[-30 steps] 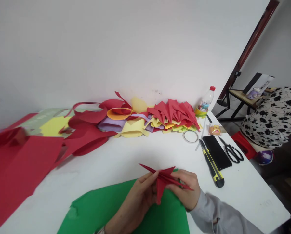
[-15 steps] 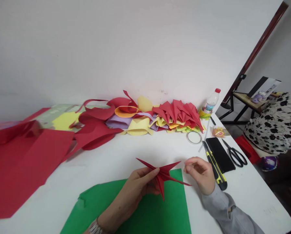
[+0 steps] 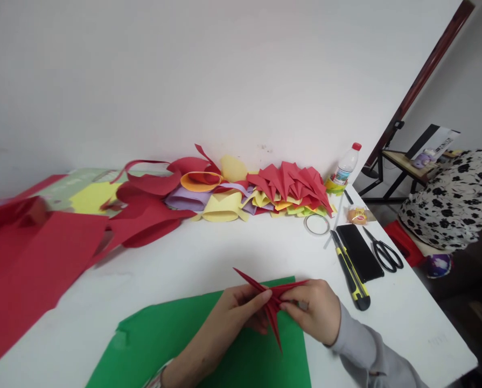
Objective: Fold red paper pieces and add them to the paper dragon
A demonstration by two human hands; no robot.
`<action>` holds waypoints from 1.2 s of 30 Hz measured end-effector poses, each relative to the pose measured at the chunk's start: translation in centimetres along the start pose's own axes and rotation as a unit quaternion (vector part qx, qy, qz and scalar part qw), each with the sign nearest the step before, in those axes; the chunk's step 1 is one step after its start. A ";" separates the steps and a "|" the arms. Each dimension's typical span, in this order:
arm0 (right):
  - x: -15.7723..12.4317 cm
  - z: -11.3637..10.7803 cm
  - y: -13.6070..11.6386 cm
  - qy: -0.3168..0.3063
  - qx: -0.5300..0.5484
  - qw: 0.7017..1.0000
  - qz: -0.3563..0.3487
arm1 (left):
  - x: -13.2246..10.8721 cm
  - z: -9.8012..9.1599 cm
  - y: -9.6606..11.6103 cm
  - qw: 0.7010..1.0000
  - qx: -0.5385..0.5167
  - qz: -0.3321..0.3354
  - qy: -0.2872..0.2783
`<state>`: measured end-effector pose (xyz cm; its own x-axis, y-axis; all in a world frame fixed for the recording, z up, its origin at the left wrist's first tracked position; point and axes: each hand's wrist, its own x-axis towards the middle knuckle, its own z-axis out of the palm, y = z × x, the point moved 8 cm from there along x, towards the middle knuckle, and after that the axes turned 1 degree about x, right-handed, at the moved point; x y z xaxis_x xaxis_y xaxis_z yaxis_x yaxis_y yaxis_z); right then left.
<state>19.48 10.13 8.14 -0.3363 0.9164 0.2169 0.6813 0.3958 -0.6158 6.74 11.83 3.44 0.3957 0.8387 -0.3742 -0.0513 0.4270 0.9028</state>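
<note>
A folded red paper star (image 3: 273, 318) with long narrow points is held above a green paper sheet (image 3: 163, 334). My left hand (image 3: 244, 310) is closed on the star's left side, thumb on top near its centre. On the other side, my right hand (image 3: 315, 310) pinches the star close to its middle, with thumb and forefinger at one of its points. Parts of the star are hidden behind the fingers of both hands.
To the right lie a yellow-black utility knife (image 3: 351, 272), a black phone (image 3: 361, 252), scissors (image 3: 387, 256) and a tape roll (image 3: 316, 224). Along the wall are folded red paper stars (image 3: 291, 183), coloured paper pieces (image 3: 224, 207), red sheets (image 3: 58, 253) and a bottle (image 3: 346, 166).
My right hand has moved left from beside the star and taken hold of it. The star has turned slightly in my left hand. The view has shifted a little.
</note>
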 end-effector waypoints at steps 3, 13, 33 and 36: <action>0.0 0.2 -0.1 -0.014 -0.014 1.000 0.013 | -0.2 0.2 0.1 1.000 0.018 0.007 0.003; -0.5 -0.5 -2.0 0.082 -0.116 0.988 -0.059 | -1.1 1.4 1.6 0.997 -0.021 0.039 -0.063; 0.7 3.1 2.1 0.023 0.606 0.773 0.186 | -2.0 0.5 4.1 0.961 0.115 0.251 0.002; 1.0 3.2 2.4 0.025 0.626 0.759 0.175 | -2.2 -0.1 4.3 0.961 0.095 0.260 0.025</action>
<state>18.70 11.81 4.44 -0.2299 0.9661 -0.1172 -0.4402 -0.2107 -0.8728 5.61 11.86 8.13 0.3175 0.9391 0.1315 -0.0590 -0.1188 0.9912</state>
